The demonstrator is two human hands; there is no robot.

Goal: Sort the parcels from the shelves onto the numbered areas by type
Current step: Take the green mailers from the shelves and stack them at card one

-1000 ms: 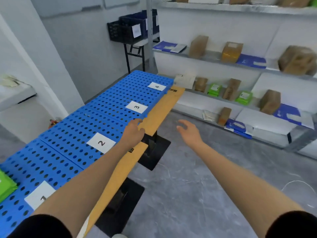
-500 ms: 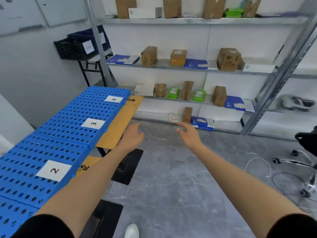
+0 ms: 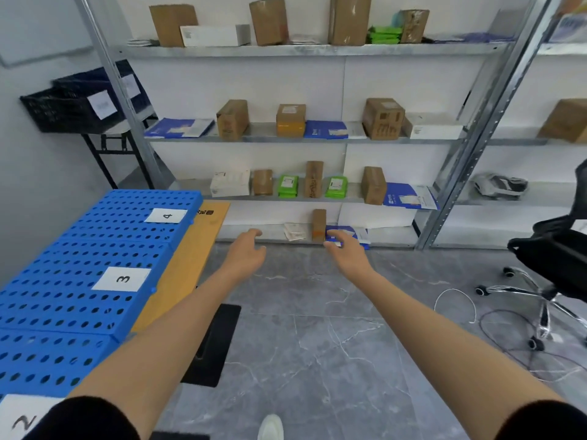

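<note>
Grey stone-pattern floor [image 3: 317,338]; metal shelving [image 3: 286,138] ahead holds the parcels [image 3: 290,120]: brown boxes, green packets, blue mailers. Both arms reach toward the lowest shelf.

Left hand [image 3: 246,252]: empty, fingers loosely spread, slightly curled.

Right hand [image 3: 347,254]: empty, fingers relaxed and apart. Fingertips overlap the blue mailer [image 3: 351,230] in view; contact cannot be judged.

Small brown box [image 3: 318,223] stands upright on that shelf, between and beyond the two hands. Blue numbered panels [image 3: 104,249], labels 3 and 4, lie at left.
</note>
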